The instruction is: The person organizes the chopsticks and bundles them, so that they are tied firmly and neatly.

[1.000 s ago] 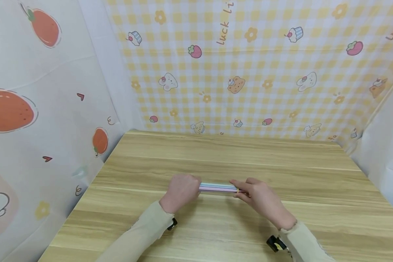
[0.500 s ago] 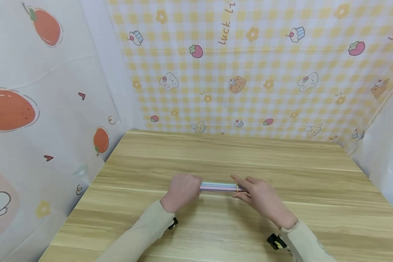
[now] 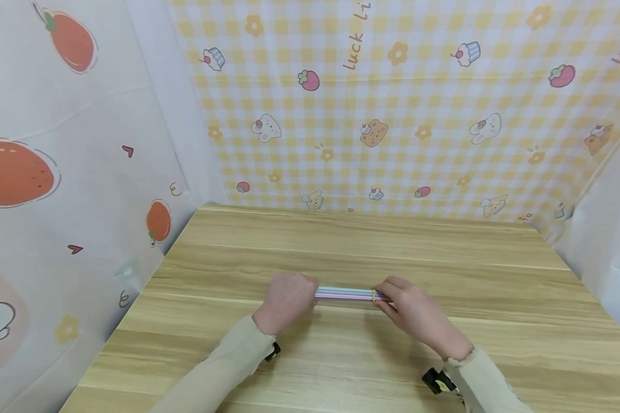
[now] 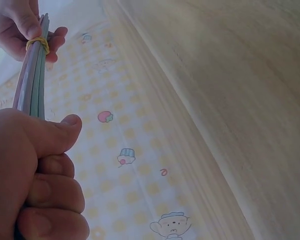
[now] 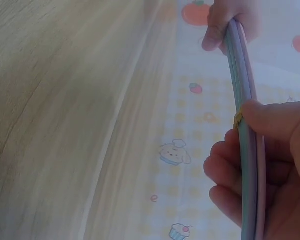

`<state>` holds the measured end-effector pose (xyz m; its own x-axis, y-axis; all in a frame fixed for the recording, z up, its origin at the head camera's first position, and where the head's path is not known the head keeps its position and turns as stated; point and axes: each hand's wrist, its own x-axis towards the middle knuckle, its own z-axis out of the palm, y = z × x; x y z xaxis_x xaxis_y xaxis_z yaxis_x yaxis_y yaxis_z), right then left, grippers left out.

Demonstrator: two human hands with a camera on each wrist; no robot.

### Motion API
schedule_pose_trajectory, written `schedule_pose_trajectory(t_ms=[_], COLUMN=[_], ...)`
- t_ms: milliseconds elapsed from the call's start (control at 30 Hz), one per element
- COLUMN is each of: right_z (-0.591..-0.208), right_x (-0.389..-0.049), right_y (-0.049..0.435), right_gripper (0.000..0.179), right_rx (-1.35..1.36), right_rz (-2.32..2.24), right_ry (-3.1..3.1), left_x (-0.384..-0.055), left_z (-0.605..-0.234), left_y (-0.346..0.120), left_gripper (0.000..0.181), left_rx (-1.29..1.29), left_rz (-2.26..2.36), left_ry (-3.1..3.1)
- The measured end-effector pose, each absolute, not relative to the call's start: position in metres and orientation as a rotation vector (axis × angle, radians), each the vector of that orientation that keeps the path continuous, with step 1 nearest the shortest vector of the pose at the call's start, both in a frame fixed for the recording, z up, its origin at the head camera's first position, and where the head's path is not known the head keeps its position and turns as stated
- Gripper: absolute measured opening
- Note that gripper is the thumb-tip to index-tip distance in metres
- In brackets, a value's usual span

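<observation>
L hand, R hand — both grip banded sticks

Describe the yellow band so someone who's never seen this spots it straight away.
Over the wooden table, a left hand and a right hand hold a bundle of pastel sticks. By the right hand is the yellow band; unlike the long sticks, it loops crosswise around them.

L sleeve, R sleeve: lt. beige. Blk. L unit, R unit adj. to sleeves; R w/ yellow mark.
</observation>
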<state>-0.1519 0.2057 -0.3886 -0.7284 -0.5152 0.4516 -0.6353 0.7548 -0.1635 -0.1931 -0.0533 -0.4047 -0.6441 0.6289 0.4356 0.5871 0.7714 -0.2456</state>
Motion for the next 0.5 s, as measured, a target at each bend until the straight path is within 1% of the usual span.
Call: schedule_pose_trajectory(t_ms=[233, 500], right_z=[-0.3904, -0.3921], right_x=[-0.1536, -0.1531], right_y=[0.2036, 0.2008], right_gripper=[0.027, 0.034], right_rx=[0.905, 0.874], right_rz=[0.489, 0.471], right_ry=[-2.578, -2.578], left_x=[-0.1916, -0.1902], left_z=[-0.4023, -0.4009], left_y=[-0.0541, -0.0534], left_gripper=[0.032, 0.025], left_rx=[-0.897, -0.897], left_rz=[0.12, 0.123], left_ry=[-2.467, -2.492])
